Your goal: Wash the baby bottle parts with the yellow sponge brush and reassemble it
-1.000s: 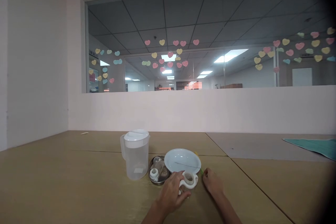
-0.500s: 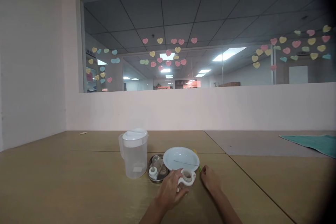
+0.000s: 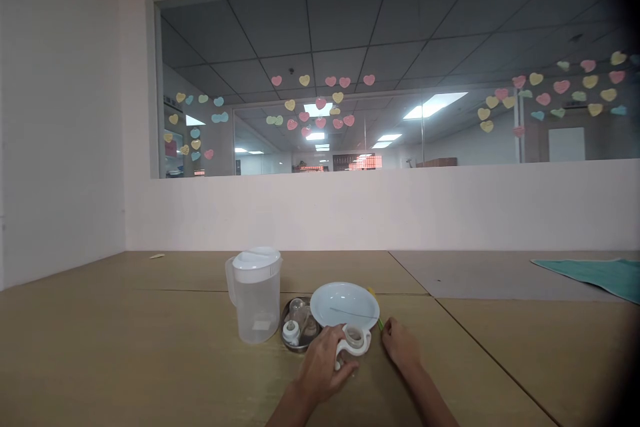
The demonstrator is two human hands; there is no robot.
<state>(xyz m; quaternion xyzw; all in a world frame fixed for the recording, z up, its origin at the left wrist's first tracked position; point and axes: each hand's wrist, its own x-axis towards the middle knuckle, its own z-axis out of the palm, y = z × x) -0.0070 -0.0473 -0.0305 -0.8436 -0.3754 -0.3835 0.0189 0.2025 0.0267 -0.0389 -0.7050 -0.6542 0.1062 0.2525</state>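
Two white-painted walls (image 3: 60, 133) meet at far left; the far wall holds a wide glass interior window (image 3: 330, 33) dotted with pastel paper hearts (image 3: 320, 103). Below it lie butted tan tabletops (image 3: 125, 347), joined by dark seams, with a grey panel (image 3: 475, 273) at far right and a crumpled teal cloth (image 3: 585, 278) on that panel's right end. Near centre stands a clear plastic pitcher with a white lid (image 3: 253, 300). To its right lies a round white plate (image 3: 344, 303) with a thin dark line across it, beside a round steel tray (image 3: 295, 328) bearing small glass bottles (image 3: 299, 312) and a white cap (image 3: 291, 332).

The left hand (image 3: 323, 367) is curled, its fingers closed around the white plastic ring-handled piece (image 3: 353, 341), apparently gripping it at the plate's near rim and just right of the tray. The right hand (image 3: 401, 347) is half open and relaxed, holding nothing, its fingertips just beside the plate's right rim and a small yellow-green item (image 3: 381, 324). Tan tabletop extends right of the right hand to a seam, and near both hands down to the frame's lower edge.
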